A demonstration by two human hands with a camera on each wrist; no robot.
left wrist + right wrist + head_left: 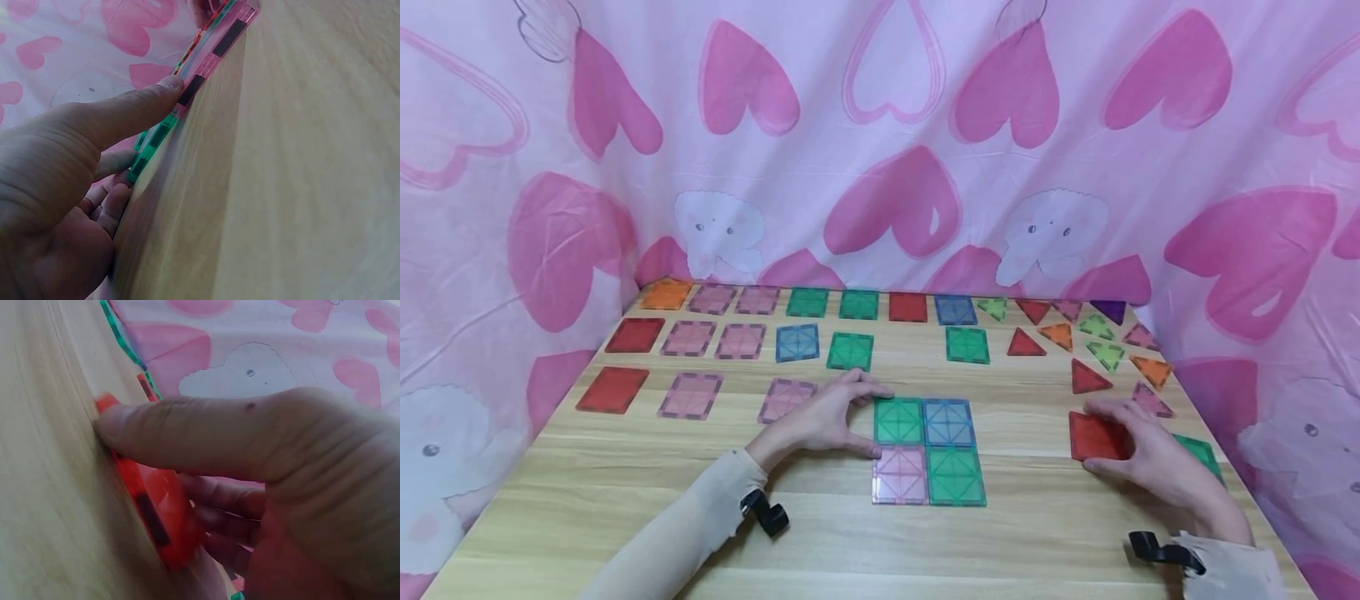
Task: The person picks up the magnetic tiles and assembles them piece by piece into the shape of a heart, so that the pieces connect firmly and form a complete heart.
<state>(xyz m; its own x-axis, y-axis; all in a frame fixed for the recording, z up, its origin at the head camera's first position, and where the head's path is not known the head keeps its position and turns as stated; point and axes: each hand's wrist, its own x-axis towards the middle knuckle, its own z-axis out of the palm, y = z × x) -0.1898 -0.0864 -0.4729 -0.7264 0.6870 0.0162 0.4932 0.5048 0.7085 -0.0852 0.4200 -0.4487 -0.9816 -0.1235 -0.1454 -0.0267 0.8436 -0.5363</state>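
Four square magnetic tiles lie edge to edge as a larger square: green (898, 421), blue (949, 422), pink (900, 476) and green (956, 477). My left hand (820, 421) reaches to their left side. Its thumb (140, 109) touches the pink tile's edge, while the fingers rest by the far-left green tile's outer edge. Out to the right, my right hand (1150, 446) holds a red square tile (1093, 437) low over the wood. The thumb (181, 434) is on its near edge and the fingers are at the opposite side, partly hidden behind the tile.
Rows of square tiles, such as a pink one (691, 396) and a red one (613, 390), lie at the left and back of the table (820, 550). Triangular tiles (1088, 377) are scattered at back right. A green tile (1201, 457) lies partly behind my right hand. Pink cloth (880, 142) surrounds the table.
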